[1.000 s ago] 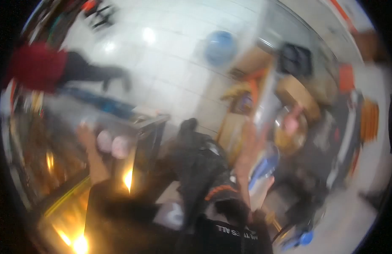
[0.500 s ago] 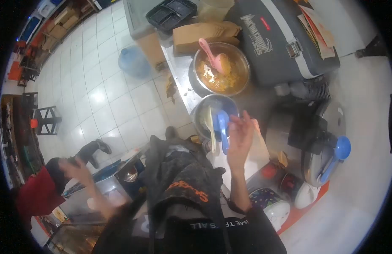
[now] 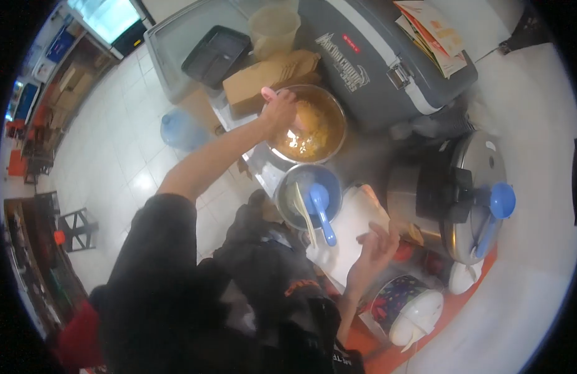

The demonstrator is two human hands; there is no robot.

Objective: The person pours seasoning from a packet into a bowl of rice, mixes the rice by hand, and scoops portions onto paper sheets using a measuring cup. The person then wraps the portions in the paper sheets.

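My left hand (image 3: 281, 113) is wrapped round the handle of a pink ladle (image 3: 267, 94), whose bowl rests in a metal pot of orange-brown broth (image 3: 323, 141). My right hand (image 3: 374, 249) hovers at the right edge of a white sheet (image 3: 349, 240), with its fingers apart and slightly bent; whether it touches the sheet I cannot tell. Between the two hands stands a smaller bowl (image 3: 291, 215). It holds a blue ladle (image 3: 321, 206) and a pale yellow spoon-like utensil (image 3: 301, 204), both with handles hanging over the near rim.
Behind the pot are a brown cardboard piece (image 3: 263, 78), a black tray (image 3: 217, 56) and a grey cooler (image 3: 388, 93). On the right sits a large steel pot (image 3: 413, 199) with a blue ladle (image 3: 502, 201) on its lid. A patterned container (image 3: 394, 302) stands nearer me.
My left hand has come from the lower left to the pink ladle and closed on its handle. My right hand has moved away from the blue ladle, toward the sheet's right edge.
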